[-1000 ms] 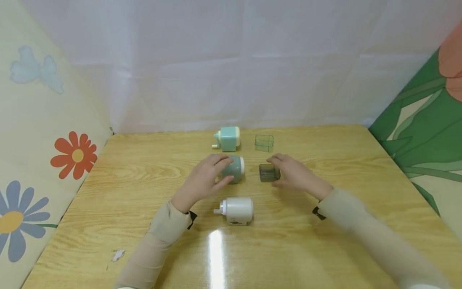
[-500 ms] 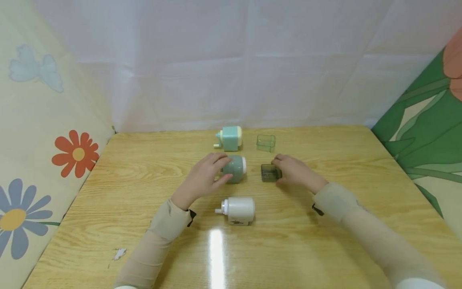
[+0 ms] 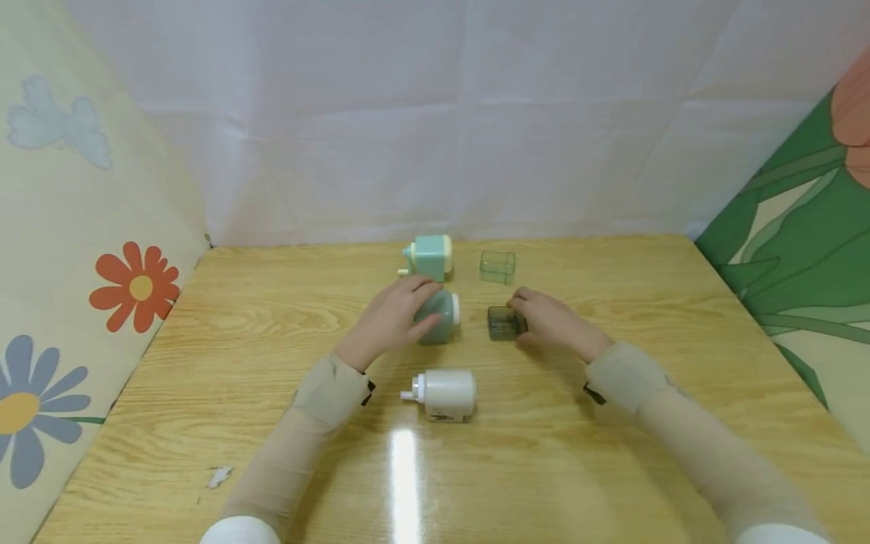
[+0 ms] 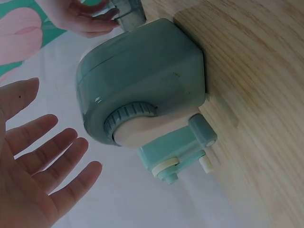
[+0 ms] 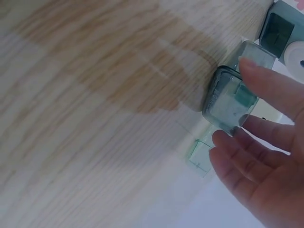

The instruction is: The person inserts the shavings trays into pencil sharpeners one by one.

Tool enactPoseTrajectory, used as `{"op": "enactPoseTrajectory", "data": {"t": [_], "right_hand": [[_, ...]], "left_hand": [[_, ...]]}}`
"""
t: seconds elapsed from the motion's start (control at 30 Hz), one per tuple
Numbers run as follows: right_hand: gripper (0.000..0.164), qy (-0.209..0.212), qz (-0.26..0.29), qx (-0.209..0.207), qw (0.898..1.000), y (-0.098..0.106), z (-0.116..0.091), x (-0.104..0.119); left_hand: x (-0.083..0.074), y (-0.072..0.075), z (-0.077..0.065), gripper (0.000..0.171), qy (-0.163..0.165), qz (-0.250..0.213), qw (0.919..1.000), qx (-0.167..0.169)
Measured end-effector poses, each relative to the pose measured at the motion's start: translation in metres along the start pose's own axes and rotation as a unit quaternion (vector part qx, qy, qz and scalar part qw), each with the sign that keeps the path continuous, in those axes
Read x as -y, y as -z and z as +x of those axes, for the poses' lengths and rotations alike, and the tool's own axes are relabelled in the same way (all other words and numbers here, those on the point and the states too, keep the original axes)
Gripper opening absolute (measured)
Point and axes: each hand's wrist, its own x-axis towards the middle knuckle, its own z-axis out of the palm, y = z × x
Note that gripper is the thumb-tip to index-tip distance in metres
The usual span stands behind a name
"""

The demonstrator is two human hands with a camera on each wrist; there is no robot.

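Observation:
A dark green crank pencil sharpener [image 3: 438, 321] lies on its side on the table, its crank towards my left hand [image 3: 390, 317]. In the left wrist view that hand [image 4: 42, 166] has spread, nearly straight fingers beside the sharpener's body [image 4: 142, 76]. My right hand [image 3: 553, 321] pinches the right end of a smoky clear shavings drawer [image 3: 501, 323]. Thumb and fingers lie on opposite sides of the drawer [image 5: 230, 99] in the right wrist view. The sharpener's open drawer slot [image 5: 278, 33] faces the drawer across a short gap.
Behind lie a mint sharpener [image 3: 430, 258] and a clear green drawer [image 3: 498, 267]. Nearer the person is a cream sharpener [image 3: 450, 394], also on its side. A torn white patch [image 3: 220, 477] marks the wooden table [image 3: 578, 468]. A white sheet [image 3: 448, 121] hangs behind.
My left hand has shifted slightly forward and further over the dark green sharpener. My right fingers have closed in on the drawer's end. The sharpeners and drawers stay in place.

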Motion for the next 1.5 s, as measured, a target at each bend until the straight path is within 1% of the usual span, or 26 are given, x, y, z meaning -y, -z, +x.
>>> {"op": "enactPoseTrajectory", "data": {"t": [0.17,0.3,0.5,0.67,0.87,1.03,1.23,1.5], "right_hand": [[0.061,0.000,0.004,0.004,1.000,0.002,0.001,0.001],[0.061,0.001,0.004,0.010,1.000,0.004,0.001,0.003],[0.062,0.000,0.008,0.016,1.000,0.002,0.000,0.002],[0.062,-0.005,0.010,0.017,1.000,0.002,0.000,0.001],[0.062,-0.012,0.013,0.023,1.000,0.003,0.000,0.001],[0.062,-0.011,0.022,0.018,1.000,0.002,0.001,0.001],[0.063,-0.009,0.034,0.016,0.999,0.002,0.004,0.005],[0.062,-0.003,0.034,0.020,0.999,0.002,0.010,0.011]], "left_hand": [[0.001,-0.005,0.008,0.045,0.010,0.013,0.9994,0.031],[0.001,-0.009,0.013,0.045,0.022,0.024,0.9980,0.055],[0.002,-0.014,0.016,0.040,0.041,0.020,0.9962,0.075],[0.001,-0.015,0.018,0.039,0.049,0.015,0.9955,0.079],[-0.001,-0.015,0.018,0.039,0.058,-0.002,0.9955,0.075],[-0.001,-0.015,0.017,0.039,0.068,-0.018,0.9951,0.069],[-0.001,-0.013,0.017,0.039,0.069,-0.025,0.9952,0.065],[-0.001,-0.013,0.018,0.039,0.069,-0.022,0.9952,0.066]]}}
